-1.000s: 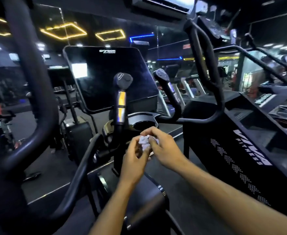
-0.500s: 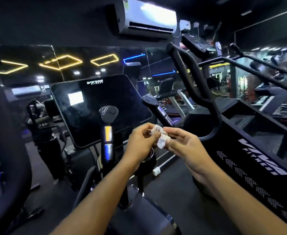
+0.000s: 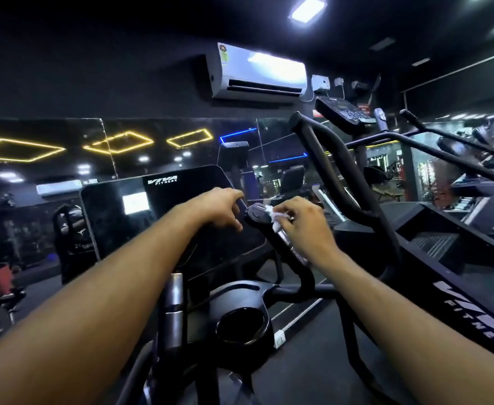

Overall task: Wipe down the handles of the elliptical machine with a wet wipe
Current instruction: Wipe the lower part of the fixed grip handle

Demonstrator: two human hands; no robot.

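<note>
1. My right hand (image 3: 304, 223) pinches the crumpled white wet wipe (image 3: 276, 219), its fingers (image 3: 286, 207) curled over it, pressing it against the upper end of the inner right handle (image 3: 272, 238) of the elliptical machine.
2. The wipe sits just below the handle's round end cap (image 3: 257, 213), touching the grip on its right side.
3. My left hand (image 3: 221, 210) hovers just left of that cap, fingers loosely curled and holding nothing; I cannot tell whether a fingertip touches the cap.
4. The dark console screen (image 3: 152, 217) stands behind both hands.
5. The inner left handle (image 3: 173, 311) rises below my left forearm, untouched.
6. A cup holder (image 3: 244, 327) sits low at centre, between my forearms.
7. The long moving right handle (image 3: 336, 171) arcs up behind my right hand, well apart from it.
8. An air conditioner (image 3: 259, 73) hangs on the wall above.
</note>
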